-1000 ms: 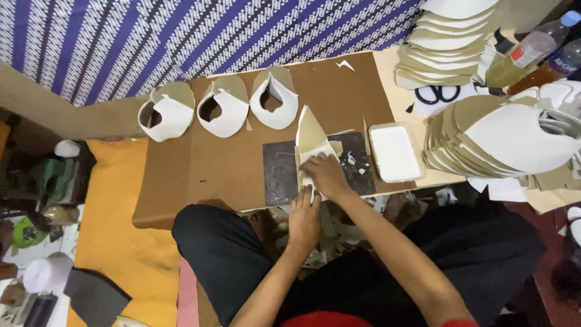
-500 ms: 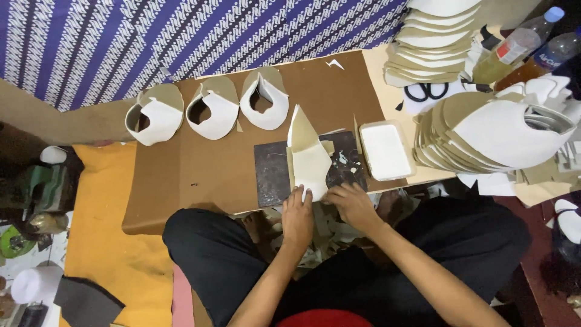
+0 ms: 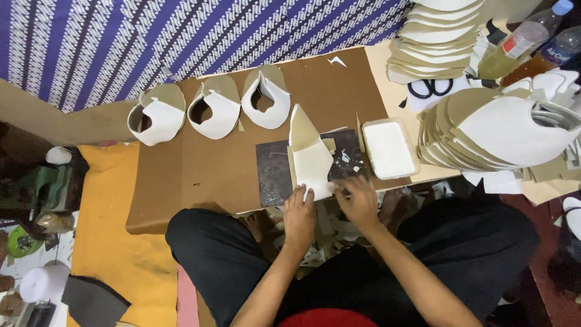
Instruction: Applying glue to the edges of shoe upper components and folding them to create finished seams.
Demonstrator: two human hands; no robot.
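Observation:
A white and tan cut shoe-upper piece lies on a dark work slab on the low brown board. My left hand presses its fingertips on the piece's near edge, fingers apart. My right hand rests just to the right, at the slab's near right corner, fingers curled down; whether it holds a small tool is unclear. A white rectangular tray of glue sits right of the slab.
Three folded white and tan uppers lie in a row at the board's far side. Stacks of cut pieces pile up at the right, with scissors and bottles behind. A blue patterned cloth hangs beyond. A yellow mat lies at the left.
My right hand has come off the piece and moved right to the slab's near corner. My left hand has shifted up onto the piece's near edge.

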